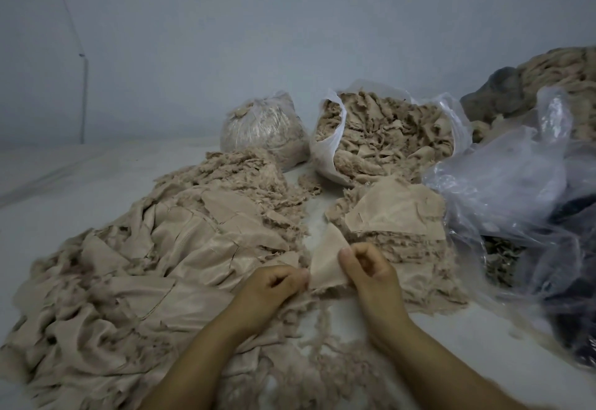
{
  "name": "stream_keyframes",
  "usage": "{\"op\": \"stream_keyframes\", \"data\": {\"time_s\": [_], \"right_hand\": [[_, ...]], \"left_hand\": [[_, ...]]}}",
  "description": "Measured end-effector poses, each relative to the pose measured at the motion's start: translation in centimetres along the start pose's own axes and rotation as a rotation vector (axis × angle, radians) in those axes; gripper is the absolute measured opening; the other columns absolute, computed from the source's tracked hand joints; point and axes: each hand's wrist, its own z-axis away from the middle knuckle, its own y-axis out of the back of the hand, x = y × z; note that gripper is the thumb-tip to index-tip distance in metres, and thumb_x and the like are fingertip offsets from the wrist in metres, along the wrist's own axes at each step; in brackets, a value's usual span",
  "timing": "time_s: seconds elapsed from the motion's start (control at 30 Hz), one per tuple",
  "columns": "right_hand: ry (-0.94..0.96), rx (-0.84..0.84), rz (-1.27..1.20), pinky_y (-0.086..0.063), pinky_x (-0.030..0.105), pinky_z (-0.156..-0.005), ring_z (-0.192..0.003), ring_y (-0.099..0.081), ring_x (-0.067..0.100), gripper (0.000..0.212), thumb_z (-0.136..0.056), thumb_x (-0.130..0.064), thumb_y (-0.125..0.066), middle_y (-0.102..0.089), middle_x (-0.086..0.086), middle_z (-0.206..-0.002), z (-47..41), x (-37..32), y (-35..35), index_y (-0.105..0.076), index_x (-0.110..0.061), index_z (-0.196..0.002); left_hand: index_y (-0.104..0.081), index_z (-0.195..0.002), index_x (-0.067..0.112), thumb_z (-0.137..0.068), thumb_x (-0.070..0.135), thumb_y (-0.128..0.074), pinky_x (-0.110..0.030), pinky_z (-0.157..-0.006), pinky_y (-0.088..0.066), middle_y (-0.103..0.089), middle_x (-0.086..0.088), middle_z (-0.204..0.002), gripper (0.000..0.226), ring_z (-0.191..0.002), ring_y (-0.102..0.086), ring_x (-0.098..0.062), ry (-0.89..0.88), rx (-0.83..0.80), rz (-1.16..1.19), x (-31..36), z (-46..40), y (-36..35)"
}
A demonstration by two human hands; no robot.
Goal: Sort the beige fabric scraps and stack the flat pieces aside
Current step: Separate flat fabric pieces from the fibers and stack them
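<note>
Beige scrap [325, 261] pinched by both hands, left [274, 283], right [371, 272], open bag [325, 148] behind

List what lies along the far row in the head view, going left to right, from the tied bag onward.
Tied bag of scraps → open white bag full of scraps → crumpled clear plastic bag. The dark cloth and the beige heap behind the clear bag overlap it, so they are left out.
</note>
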Motion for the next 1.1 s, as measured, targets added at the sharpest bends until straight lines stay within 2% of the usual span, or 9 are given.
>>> {"op": "stream_keyframes", "data": {"time_s": [0.1,0.23,0.33,0.4,0.57,0.77,0.87,0.97,1.1], "right_hand": [[0.052,-0.126,0.089,-0.048,0.019,-0.064,-0.071,-0.059,0.006,0.009,-0.086,-0.010,-0.067,-0.065,-0.006,-0.074,0.5,-0.1,-0.3,-0.067,-0.016,-0.079],[0.050,-0.197,0.111,-0.050,0.021,-0.066,-0.073,-0.063,0.009,0.008,-0.084,-0.024,-0.067,-0.070,-0.003,-0.080,1.0,-0.4,-0.3,-0.072,-0.018,-0.082],[-0.203,-0.197,-0.066,-0.052,0.034,-0.068,-0.074,-0.062,0.024,0.042,-0.074,-0.046,-0.062,-0.071,0.009,-0.094,0.8,-0.3,-0.3,-0.066,-0.014,-0.103],[-0.360,-0.361,-0.107,-0.053,0.039,-0.069,-0.072,-0.064,0.027,0.046,-0.074,-0.042,-0.065,-0.072,0.006,-0.093,0.9,-0.3,-0.3,-0.062,-0.019,-0.114],[-0.413,-0.593,-0.174,-0.046,0.018,-0.049,-0.053,-0.056,0.010,0.051,-0.077,-0.020,-0.072,-0.065,0.002,-0.069,1.6,-0.4,-0.7,-0.054,-0.017,-0.125],[-0.423,-0.557,-0.142,-0.049,0.021,-0.050,-0.053,-0.058,0.014,0.041,-0.079,-0.013,-0.073,-0.065,0.009,-0.072,1.7,-0.3,-1.5,-0.056,-0.006,-0.115],[-0.434,-0.526,-0.078,-0.040,0.019,-0.043,-0.042,-0.050,0.010,0.004,-0.090,-0.009,-0.062,-0.061,0.004,-0.060,1.6,0.0,-1.3,-0.062,-0.005,-0.092],[-0.415,-0.546,-0.029,-0.042,0.020,-0.041,-0.040,-0.050,0.010,0.011,-0.092,-0.006,-0.059,-0.061,0.004,-0.058,1.7,0.0,-0.9,-0.068,-0.005,-0.085],[-0.403,-0.457,-0.085,-0.044,0.020,-0.041,-0.046,-0.057,0.013,0.029,-0.086,-0.029,-0.065,-0.067,0.005,-0.072,1.6,-0.2,-0.9,-0.059,-0.007,-0.105]], "left_hand": [[-0.071,-0.085,0.005,-0.082,0.045,-0.067,-0.030,-0.071,-0.048,-0.070,-0.011,-0.086,0.040,-0.078,-0.064,-0.023,0.063,-0.065,0.237,0.6,0.4,-1.2],[-0.069,-0.088,0.007,-0.077,0.026,-0.063,-0.022,-0.065,-0.051,-0.071,-0.005,-0.080,0.023,-0.079,-0.066,-0.016,0.022,0.152,0.413,0.8,0.0,-1.8],[-0.069,-0.090,0.000,-0.076,0.018,-0.061,-0.026,-0.067,-0.055,-0.072,-0.015,-0.086,0.024,-0.083,-0.070,-0.022,0.096,0.120,0.634,0.6,0.1,-1.7],[-0.073,-0.090,0.002,-0.078,0.020,-0.062,-0.027,-0.069,-0.055,-0.072,-0.018,-0.092,0.024,-0.087,-0.070,-0.026,0.073,0.105,0.557,0.5,0.3,-1.8],[-0.069,-0.084,0.000,-0.081,0.031,-0.060,-0.023,-0.057,-0.051,-0.071,-0.008,-0.064,0.033,-0.062,-0.069,-0.019,-0.007,0.169,0.268,0.5,0.4,-1.8],[-0.067,-0.082,-0.003,-0.079,0.030,-0.066,-0.024,-0.048,-0.047,-0.067,-0.011,-0.063,0.034,-0.052,-0.064,-0.015,0.035,0.289,0.253,0.5,0.1,-2.1],[-0.061,-0.069,0.005,-0.089,0.023,-0.060,-0.021,-0.041,-0.042,-0.059,-0.003,-0.049,0.027,-0.042,-0.054,-0.013,0.143,0.545,0.478,0.2,-0.7,-1.1],[-0.057,-0.065,0.008,-0.093,0.026,-0.055,-0.018,-0.039,-0.042,-0.055,0.000,-0.044,0.033,-0.037,-0.051,-0.010,0.155,0.669,0.695,-0.1,-0.7,0.7],[-0.066,-0.070,0.002,-0.083,0.033,-0.066,-0.031,-0.056,-0.051,-0.064,-0.018,-0.063,0.034,-0.058,-0.062,-0.027,0.112,0.299,0.589,-0.3,0.0,0.2]]}}
